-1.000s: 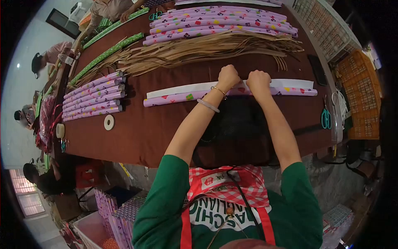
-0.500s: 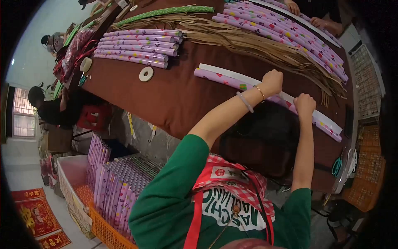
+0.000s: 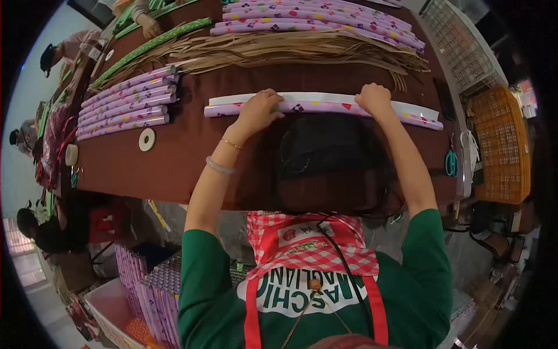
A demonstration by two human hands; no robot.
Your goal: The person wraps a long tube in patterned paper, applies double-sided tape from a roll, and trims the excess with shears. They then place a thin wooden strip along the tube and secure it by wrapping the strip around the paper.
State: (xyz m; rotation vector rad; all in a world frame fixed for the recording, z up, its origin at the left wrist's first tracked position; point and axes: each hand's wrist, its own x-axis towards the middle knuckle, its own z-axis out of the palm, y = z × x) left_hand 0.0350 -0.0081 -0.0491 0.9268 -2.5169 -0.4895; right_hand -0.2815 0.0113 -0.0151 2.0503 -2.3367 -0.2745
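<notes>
A purple patterned roll of wrapping paper [image 3: 317, 107] lies crosswise in front of me, with a white strip of the sheet showing along its far side. My left hand [image 3: 261, 109] is closed over the left part of the roll, fingers bent and thumb on the near side. Further right, my right hand [image 3: 375, 100] grips the same roll in a fist-like hold. The fingertips of both hands are partly hidden. A black, blurred shape [image 3: 325, 145] sits between my forearms, just below the roll.
Finished purple rolls [image 3: 131, 104] lie at left beside a white tape ring [image 3: 147, 139]. Brown strips [image 3: 302, 49] and more purple rolls [image 3: 314, 20] lie beyond. Teal scissors [image 3: 451, 163] rest at right, near an orange basket [image 3: 500, 145]. A co-worker's hand [image 3: 150, 26] is far left.
The camera view has turned, so the roll now looks more level. My left hand has moved left along the roll, and the hands are wider apart. The left fingers look less tightly curled.
</notes>
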